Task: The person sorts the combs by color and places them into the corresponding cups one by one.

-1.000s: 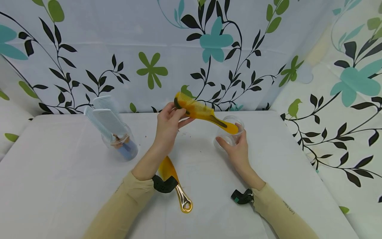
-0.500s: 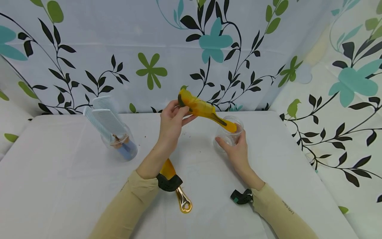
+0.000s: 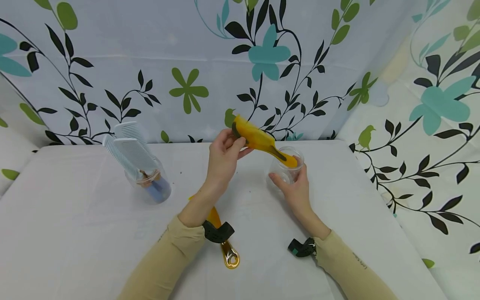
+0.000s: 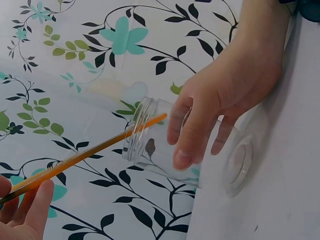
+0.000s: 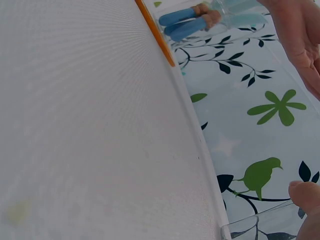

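My left hand [image 3: 225,160] pinches a yellow comb with dark streaks [image 3: 255,137] at its toothed end. The comb slants down to the right, and its handle tip is inside the mouth of a clear jar [image 4: 155,162], as the left wrist view shows. Fingers and thumb of my right hand [image 3: 294,187] curl round the jar, which stands on the table. Under my left forearm lies a second yellow comb [image 3: 214,217] with a shiny gold handle [image 3: 229,255]; the forearm and wrist camera hide part of it. Only the thumb [image 5: 306,197] and the jar's edge show low in the right wrist view.
On the left stands another clear jar [image 3: 165,189] with twine about its neck. It holds several pale blue combs [image 3: 135,152], toothed ends up. A white cloth covers the table [image 3: 93,241], and a leaf-patterned curtain [image 3: 150,41] hangs behind it.
My left hand has shifted right with the comb, and the comb has turned so its teeth show less. Its handle stays at the jar's mouth. The right hand keeps its grip on the jar.
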Action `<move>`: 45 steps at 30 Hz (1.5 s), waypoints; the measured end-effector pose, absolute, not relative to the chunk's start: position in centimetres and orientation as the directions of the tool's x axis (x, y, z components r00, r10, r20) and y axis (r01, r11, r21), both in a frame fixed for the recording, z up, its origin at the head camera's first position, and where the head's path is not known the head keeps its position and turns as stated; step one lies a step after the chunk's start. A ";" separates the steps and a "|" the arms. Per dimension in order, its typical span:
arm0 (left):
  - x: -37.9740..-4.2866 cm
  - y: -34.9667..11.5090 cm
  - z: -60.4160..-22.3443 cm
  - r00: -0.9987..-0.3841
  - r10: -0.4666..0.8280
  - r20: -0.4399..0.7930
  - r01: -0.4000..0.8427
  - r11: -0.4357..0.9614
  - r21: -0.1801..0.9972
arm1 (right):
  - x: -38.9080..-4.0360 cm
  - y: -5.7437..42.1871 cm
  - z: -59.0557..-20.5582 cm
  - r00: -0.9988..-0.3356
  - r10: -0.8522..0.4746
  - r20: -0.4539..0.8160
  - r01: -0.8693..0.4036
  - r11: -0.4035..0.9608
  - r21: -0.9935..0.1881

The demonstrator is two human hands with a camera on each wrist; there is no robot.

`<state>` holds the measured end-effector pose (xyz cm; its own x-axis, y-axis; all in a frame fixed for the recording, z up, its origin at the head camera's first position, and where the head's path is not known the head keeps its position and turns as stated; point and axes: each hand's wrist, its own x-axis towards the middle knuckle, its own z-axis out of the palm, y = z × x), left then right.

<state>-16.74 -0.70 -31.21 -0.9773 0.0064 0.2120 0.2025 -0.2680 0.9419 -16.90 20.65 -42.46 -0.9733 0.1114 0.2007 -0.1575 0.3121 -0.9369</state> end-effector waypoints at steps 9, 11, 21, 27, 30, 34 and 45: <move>-16.3 0.2 -31.8 -0.966 0.070 0.249 0.223 -0.257 0.940 | -16.6 20.4 -41.5 -0.978 0.096 0.183 -0.147 0.298 -0.943; -16.2 0.4 -32.0 -0.966 0.074 0.247 0.221 -0.257 0.941 | -16.3 20.1 -40.8 -0.980 0.093 0.174 -0.140 0.298 -0.944; -16.1 0.9 -32.4 -0.969 0.082 0.234 0.205 -0.265 0.942 | -15.8 19.9 -40.3 -0.976 0.090 0.196 -0.160 0.309 -0.938; -16.1 0.9 -32.3 -0.971 0.085 0.222 0.194 -0.257 0.947 | -17.2 20.8 -42.9 -0.965 0.099 0.242 -0.198 0.327 -0.924; -16.0 0.9 -32.3 -0.971 0.090 0.222 0.193 -0.252 0.948 | -17.2 20.8 -43.0 -0.964 0.097 0.247 -0.203 0.330 -0.922; -16.0 1.0 -32.3 -0.972 0.095 0.217 0.189 -0.240 0.952 | -17.2 20.8 -43.1 -0.959 0.102 0.263 -0.218 0.327 -0.920; -16.0 1.2 -32.5 -0.963 0.118 0.241 0.207 -0.242 0.948 | -17.3 20.6 -43.0 -0.952 0.108 0.287 -0.246 0.288 -0.926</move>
<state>-16.01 1.17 -32.52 -0.9634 0.1177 0.2407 0.2073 -0.2418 0.9479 -17.25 20.63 -42.99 -0.9519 0.1084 0.2867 -0.2460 0.2876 -0.9256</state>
